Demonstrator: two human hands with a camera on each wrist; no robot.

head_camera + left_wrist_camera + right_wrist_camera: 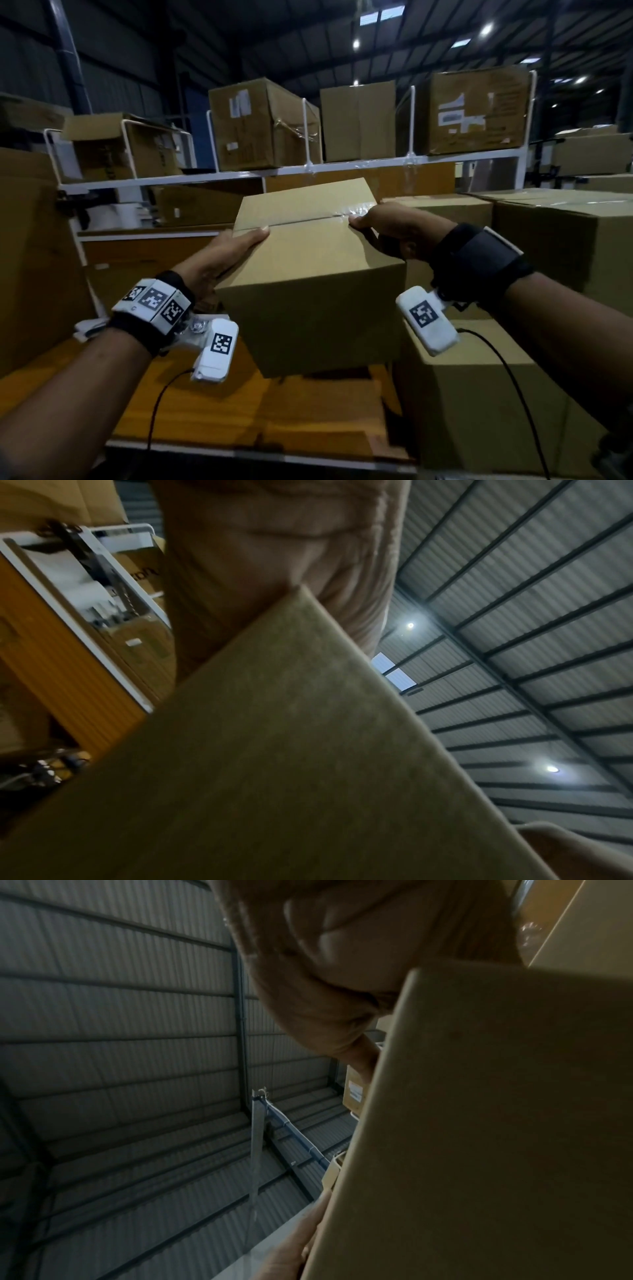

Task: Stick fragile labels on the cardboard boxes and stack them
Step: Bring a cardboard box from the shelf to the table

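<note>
Left hand point(219, 255) and right hand point(387, 228) clasping opposite sides of a taped cardboard box point(315, 274), thumbs over its top edge, box held tilted above a wooden table point(212, 407), more cartons on a white rack point(342, 166) behind.

fingers of both hands point(219, 260) hidden behind cardboard box point(318, 274), shelf-box labels unreadable

A plain brown cardboard box point(315, 274) is held in the air between the two hands, tilted so its near lower corner points toward the person. Its top flaps are closed, with clear tape along the centre seam. No label shows on its visible faces. Below the right hand point(394, 229), a second closed cardboard box point(479, 404) sits upright, beside the held one.
</note>
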